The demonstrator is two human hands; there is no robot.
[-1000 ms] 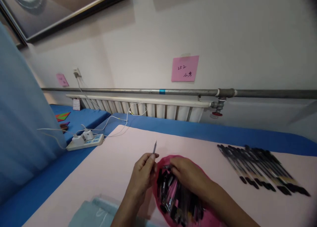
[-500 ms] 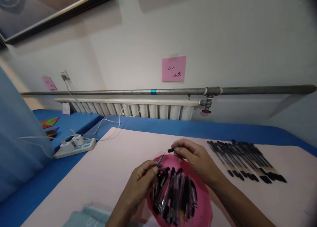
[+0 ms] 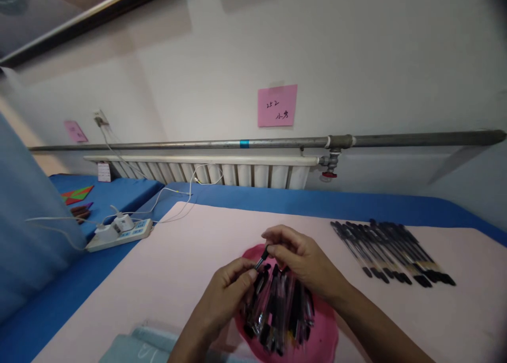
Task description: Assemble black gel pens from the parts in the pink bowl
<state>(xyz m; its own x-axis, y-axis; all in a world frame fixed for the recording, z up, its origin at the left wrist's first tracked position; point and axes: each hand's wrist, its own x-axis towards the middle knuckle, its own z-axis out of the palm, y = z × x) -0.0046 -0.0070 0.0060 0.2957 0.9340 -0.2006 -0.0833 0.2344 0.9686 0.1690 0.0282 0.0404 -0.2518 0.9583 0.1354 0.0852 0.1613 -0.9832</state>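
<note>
Above the far left rim of a pink bowl [image 3: 325, 331], both hands meet at one slim pen. My left hand [image 3: 226, 292] pinches the pen barrel [image 3: 259, 263] between thumb and fingers. The black pen cap [image 3: 265, 252] is held in the fingertips of my right hand [image 3: 299, 255] and sits over the pen's upper end; how far on it is I cannot tell. Under my hands the bowl holds many loose pen parts [image 3: 279, 310], clear barrels and black caps jumbled together. To the right, a row of capped pens [image 3: 390, 252] lies side by side, slanting.
Pink paper [image 3: 178, 257] covers the blue table [image 3: 317, 199]. A folded light blue cloth [image 3: 134, 347] lies at the front left. A white power strip [image 3: 130, 235] with plugs and cords is on the left, and a radiator [image 3: 245, 174] runs along the wall behind.
My right hand has moved left and down, bringing the cap from apart onto the tip of the pen in my left hand. My left hand is nearly still.
</note>
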